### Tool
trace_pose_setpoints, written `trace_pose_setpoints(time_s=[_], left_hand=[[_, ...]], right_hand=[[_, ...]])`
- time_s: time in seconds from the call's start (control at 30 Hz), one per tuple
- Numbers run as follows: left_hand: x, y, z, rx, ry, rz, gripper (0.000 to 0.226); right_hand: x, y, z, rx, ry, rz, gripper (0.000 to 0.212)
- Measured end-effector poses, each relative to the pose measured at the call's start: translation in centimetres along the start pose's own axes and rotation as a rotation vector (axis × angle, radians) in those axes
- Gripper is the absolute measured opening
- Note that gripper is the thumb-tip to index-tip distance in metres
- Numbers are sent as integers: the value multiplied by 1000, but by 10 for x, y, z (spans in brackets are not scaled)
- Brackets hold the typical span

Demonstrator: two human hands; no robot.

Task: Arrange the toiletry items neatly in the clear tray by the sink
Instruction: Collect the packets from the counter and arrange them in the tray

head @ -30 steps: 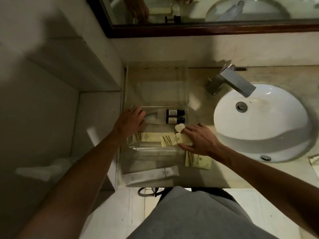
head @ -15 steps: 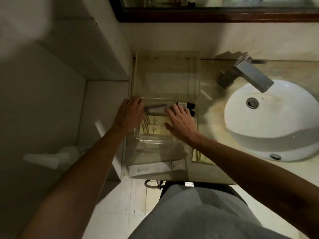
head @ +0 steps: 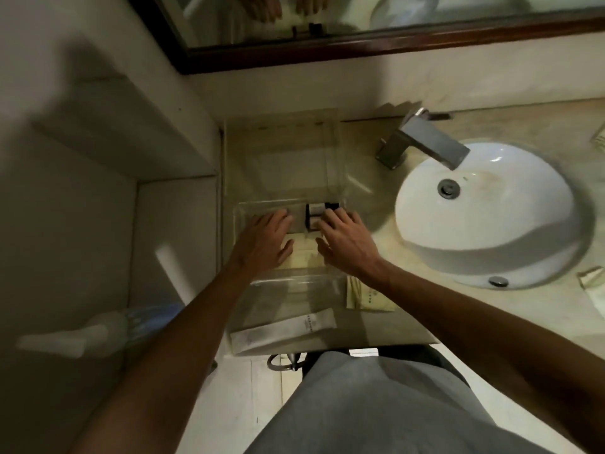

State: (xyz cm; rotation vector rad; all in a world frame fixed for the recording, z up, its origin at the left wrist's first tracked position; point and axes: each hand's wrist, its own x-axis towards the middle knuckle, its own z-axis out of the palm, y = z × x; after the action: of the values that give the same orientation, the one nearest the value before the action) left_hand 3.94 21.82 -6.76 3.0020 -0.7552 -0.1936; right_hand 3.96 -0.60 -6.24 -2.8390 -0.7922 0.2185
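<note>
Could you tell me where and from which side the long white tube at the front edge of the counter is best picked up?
Probably by its middle, from above. The white tube lies flat outside the clear tray, long axis across the counter, with bare counter on both long sides, so fingers can pinch across its narrow width. Both the left hand and right hand are in the tray.

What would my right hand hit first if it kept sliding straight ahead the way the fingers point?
Probably the small dark-capped bottles at the far end of the clear tray. The right hand already has its fingertips at them; whether they touch is blurred. Behind them comes the tray's far wall.
</note>
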Motion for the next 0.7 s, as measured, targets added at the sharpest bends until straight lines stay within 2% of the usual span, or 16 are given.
trace_pose_setpoints(time_s=[0.13,0.33,0.53,0.7], left_hand=[[59,52,-19,-39,43,102,55],[155,187,-33,-120,81,321,56],[232,350,-24,-164,23,485,60],[281,468,-10,-136,-74,595,60]], right_hand=[[-24,50,-25,-40,42,133,47],[-116,170,-52,-61,109,368,52],[-250,294,-73,-7,138,691,56],[-369,369,-58,20,32,914,66]])
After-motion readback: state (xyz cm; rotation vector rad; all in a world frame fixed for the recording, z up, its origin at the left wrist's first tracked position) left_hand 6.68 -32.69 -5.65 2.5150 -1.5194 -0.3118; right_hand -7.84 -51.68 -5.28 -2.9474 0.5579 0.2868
